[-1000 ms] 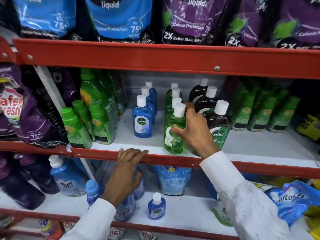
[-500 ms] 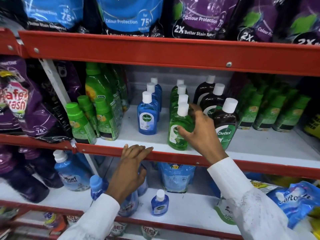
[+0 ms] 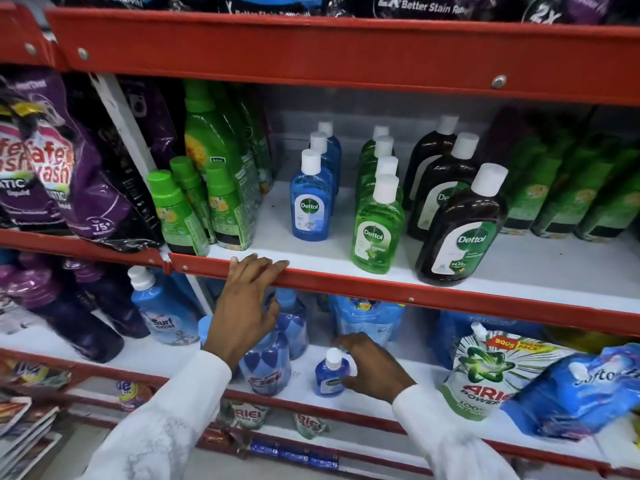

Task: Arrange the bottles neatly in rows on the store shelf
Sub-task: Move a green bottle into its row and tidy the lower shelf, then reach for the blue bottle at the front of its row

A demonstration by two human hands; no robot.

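The small blue Dettol bottle [image 3: 329,374] stood upright on the lower shelf [image 3: 427,363], at nine o'clock of the nearer right hand [image 3: 377,370], its fingers curved apart and gripping nothing. The left hand [image 3: 247,306] rested straight-fingered on the red ledge [image 3: 346,288].

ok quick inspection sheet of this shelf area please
surface: white middle shelf with red front edge
job's things: blue Dettol row, green Dettol row, brown Dettol row, upright, front to back; small blue bottle alone on the lower shelf
clutter: Ariel pouch and blue pouch sit on the lower shelf
hands: left hand rests straight fingers on the red edge; right hand at the small blue bottle, grip unclear
cables: nothing seen
surroundings: purple detergent pouches left
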